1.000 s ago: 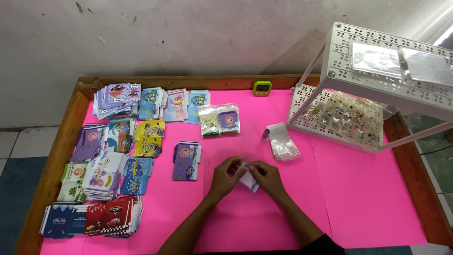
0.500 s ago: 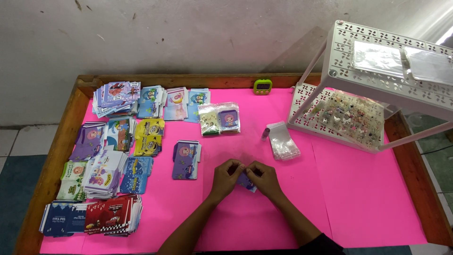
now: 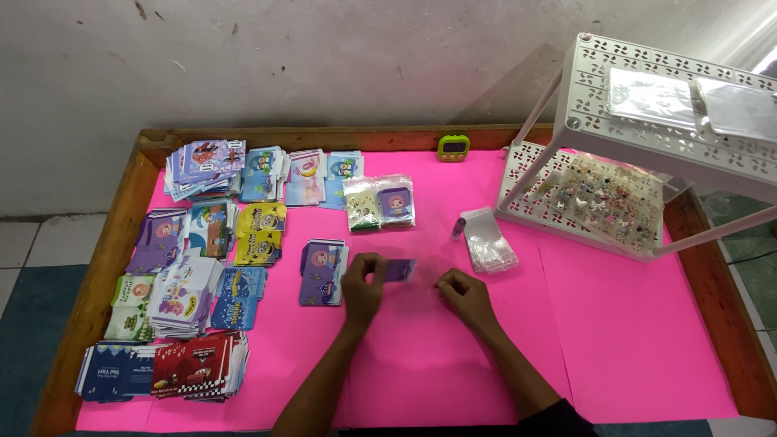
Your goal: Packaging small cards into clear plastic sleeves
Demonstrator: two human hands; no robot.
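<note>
My left hand (image 3: 363, 285) pinches a small purple card in a clear sleeve (image 3: 399, 269) by its left end, just above the pink table cover (image 3: 615, 324). My right hand (image 3: 463, 293) is a little to the right of it, fingers curled, with nothing that I can make out in it. Just left of my left hand lies a short stack of purple cartoon cards (image 3: 322, 261). Behind the hands sit two filled clear packets (image 3: 379, 201).
Several piles of colourful cards (image 3: 202, 243) cover the left side. A bundle of clear sleeves (image 3: 486, 240) lies right of centre. A white perforated rack (image 3: 631, 137) holds small trinkets at the right. A green timer (image 3: 453, 147) sits at the back wooden edge.
The hands were together over the sleeved card; they have separated. The left hand moved up and left with the card, and the right hand let go and stayed to the right.
</note>
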